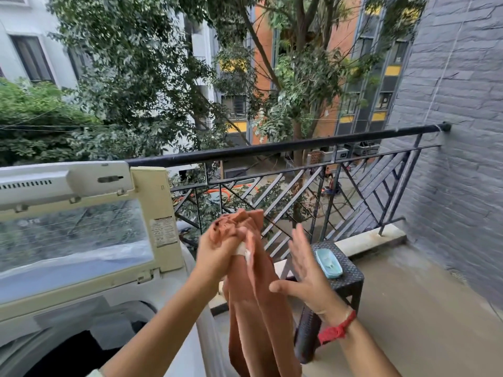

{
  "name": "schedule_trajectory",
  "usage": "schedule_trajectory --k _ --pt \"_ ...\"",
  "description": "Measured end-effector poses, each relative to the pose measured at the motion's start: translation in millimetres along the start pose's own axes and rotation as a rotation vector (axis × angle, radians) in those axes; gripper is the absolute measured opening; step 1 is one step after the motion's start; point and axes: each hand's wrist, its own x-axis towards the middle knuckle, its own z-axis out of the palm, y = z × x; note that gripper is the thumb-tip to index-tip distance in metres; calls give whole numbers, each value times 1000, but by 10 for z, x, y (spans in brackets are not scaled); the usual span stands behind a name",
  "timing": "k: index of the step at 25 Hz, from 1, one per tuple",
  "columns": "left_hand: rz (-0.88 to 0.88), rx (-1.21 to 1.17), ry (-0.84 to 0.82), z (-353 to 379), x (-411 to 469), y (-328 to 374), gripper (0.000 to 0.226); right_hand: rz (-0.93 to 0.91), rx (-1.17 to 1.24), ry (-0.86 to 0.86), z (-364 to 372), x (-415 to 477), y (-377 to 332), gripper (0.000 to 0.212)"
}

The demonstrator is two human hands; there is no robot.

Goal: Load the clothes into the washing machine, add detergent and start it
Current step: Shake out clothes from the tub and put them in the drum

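My left hand (220,248) grips the bunched top of a rust-orange garment (258,308), which hangs down in long folds in front of me, to the right of the machine. My right hand (307,273) is beside the cloth with fingers spread and straight, holding nothing. The top-loading washing machine (174,289) stands at the lower left. Its cream-framed glass lid (81,235) is raised, and the dark drum opening (76,355) shows below it.
A black metal balcony railing (299,145) runs behind the hands. A small dark wicker stool (348,281) stands to the right with a light blue case (328,263) on top. A grey brick wall (457,131) closes the right side, above bare concrete floor (422,308).
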Motion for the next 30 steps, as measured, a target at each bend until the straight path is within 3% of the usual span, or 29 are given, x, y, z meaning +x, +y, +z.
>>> schedule_trajectory --k 2,4,6,7,8,9,11,12,15,19,21,23,25,26,29,30 --pt "0 -178 98 -343 71 240 24 88 -75 -50 -26 -63 193 142" --pt "92 -294 164 -744 61 629 14 190 -162 -210 143 -77 415 149" --pt "208 -333 179 -1137 -65 1010 12 166 -283 -305 529 17 534 152" --pt "245 -308 232 -1302 -173 1155 36 117 -326 -326 757 110 586 151" --pt "255 -289 298 -1483 -296 1248 54 87 -305 -353 983 201 630 143" --pt "269 -267 345 -1669 -423 1306 57 87 -223 -374 1211 289 682 124" --pt "283 -200 456 -2080 -731 1313 27 -3 -204 -315 1629 334 688 60" --pt "268 -169 553 -2334 -892 1265 18 -55 -223 -249 1787 337 637 45" --pt "193 235 703 -2952 -1372 1019 18 -219 -238 -120 2046 404 512 50" --pt "77 1007 454 -3389 -1642 684 40 -499 -458 -167 2541 389 249 48" --pt "18 1333 386 -3615 -1626 506 49 -555 -618 -173 2756 351 267 44" --pt "-137 1578 224 -3867 -1636 338 63 -510 -922 -239 2845 365 503 39" --pt "-230 1764 10 -4116 -1685 88 71 -321 -1287 -429 2819 320 729 44" --pt "-246 1828 -103 -4154 -1722 -27 70 -281 -1373 -525 2805 259 833 45" --pt "-284 2009 -253 -4047 -1753 -229 34 -277 -1513 -622 2835 100 786 41" --pt "-407 2048 -351 -3996 -1743 -330 35 -253 -1489 -652 2849 83 760 45"
